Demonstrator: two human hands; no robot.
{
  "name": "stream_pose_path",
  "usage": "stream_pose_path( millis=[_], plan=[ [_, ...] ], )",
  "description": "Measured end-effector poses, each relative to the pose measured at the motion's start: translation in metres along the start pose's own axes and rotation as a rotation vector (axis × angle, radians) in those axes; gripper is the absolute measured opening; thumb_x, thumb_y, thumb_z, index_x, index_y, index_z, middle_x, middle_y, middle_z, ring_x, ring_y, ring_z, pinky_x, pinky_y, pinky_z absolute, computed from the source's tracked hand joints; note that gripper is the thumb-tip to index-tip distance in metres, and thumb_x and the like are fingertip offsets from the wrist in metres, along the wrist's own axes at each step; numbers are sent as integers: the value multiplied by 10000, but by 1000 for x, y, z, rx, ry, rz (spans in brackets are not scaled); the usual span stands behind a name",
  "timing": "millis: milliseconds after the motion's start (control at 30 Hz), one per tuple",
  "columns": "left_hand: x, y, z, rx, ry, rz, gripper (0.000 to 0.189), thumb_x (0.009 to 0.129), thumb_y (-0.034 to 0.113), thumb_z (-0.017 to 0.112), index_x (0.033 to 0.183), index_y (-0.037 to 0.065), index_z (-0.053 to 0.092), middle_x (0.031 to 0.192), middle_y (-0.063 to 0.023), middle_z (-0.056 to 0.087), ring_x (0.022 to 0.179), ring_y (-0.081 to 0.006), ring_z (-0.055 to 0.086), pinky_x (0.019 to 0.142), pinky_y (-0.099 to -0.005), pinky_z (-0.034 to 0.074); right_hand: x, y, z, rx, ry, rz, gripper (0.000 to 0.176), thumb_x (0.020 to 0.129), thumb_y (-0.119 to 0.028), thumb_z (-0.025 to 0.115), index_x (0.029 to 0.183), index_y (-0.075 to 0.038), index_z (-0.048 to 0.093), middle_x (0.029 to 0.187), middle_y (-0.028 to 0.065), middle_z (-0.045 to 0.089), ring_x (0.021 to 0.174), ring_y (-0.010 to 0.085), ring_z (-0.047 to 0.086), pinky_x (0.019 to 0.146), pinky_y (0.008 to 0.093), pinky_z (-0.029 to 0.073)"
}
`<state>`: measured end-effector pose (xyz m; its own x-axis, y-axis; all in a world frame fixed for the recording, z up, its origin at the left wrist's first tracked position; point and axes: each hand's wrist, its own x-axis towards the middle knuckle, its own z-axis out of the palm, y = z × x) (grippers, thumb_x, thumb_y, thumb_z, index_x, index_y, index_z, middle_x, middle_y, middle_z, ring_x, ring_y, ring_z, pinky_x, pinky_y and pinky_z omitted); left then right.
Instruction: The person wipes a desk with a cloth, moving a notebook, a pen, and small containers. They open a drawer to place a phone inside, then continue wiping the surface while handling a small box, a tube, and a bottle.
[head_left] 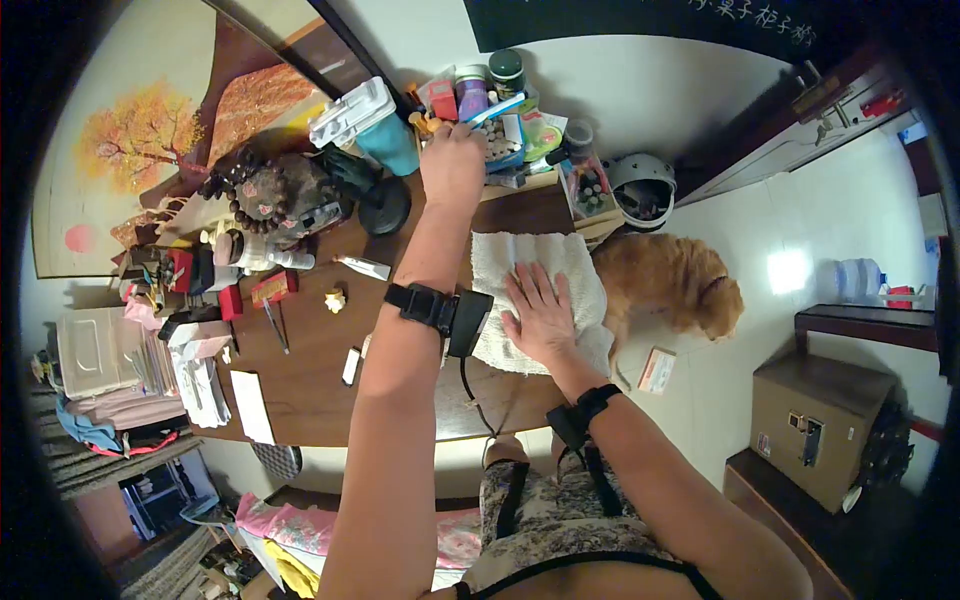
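My right hand [543,312] lies flat with fingers spread on a white towel [500,262] at the right end of the brown table [420,410]. My left hand [454,165] reaches to the cluster of things at the table's back, its fingers curled down; whatever they grip is hidden. Right by those fingers are a blue box of small pale pieces [503,140], a blue-and-white stick-like object [497,111] and orange items [423,122]. A purple jar [471,92] and a dark green jar [507,70] stand just behind. Black straps with small boxes circle both wrists.
A brown dog [660,275] stands against the table's right side, near a white helmet [642,190]. Left of my left arm are a black stand [384,208], a light blue container [388,142], a beaded bag [285,195] and a white paper [252,407]. A black cable [472,392] hangs near the front edge.
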<state>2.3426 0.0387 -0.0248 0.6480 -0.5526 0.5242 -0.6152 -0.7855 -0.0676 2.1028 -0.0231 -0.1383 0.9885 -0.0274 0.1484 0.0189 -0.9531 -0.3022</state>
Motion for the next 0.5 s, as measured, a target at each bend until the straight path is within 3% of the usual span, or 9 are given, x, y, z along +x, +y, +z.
stream_pose_path(
  millis=[233, 367, 500],
  plan=[
    [-8, 0, -14, -51, -35, -37, 192, 740, 87, 627, 930, 82, 648, 909, -79, 650, 889, -274, 638, 733, -358, 539, -1, 0, 3, -5, 43, -8, 510, 896, -362, 512, 1354, -140, 489, 1460, 79, 408, 1364, 284, 337, 1114, 546, 207],
    [-19, -5, -38, -232, 12, -141, 251, 754, 107, 695, 995, 86, 627, 972, -99, 655, 894, -325, 613, 766, -414, 509, -1, 1, 8, 15, 55, -5, 467, 901, -310, 521, 1338, -147, 503, 1449, 72, 424, 1364, 281, 342, 1119, 529, 220],
    [-43, 1, -70, -204, 40, -177, 204, 779, 112, 663, 976, 74, 628, 982, -99, 652, 901, -314, 610, 764, -414, 510, -2, 7, 13, -9, 46, -11, 379, 880, -271, 543, 1238, -145, 555, 1404, 64, 471, 1339, 275, 382, 1104, 476, 281]
  ],
)
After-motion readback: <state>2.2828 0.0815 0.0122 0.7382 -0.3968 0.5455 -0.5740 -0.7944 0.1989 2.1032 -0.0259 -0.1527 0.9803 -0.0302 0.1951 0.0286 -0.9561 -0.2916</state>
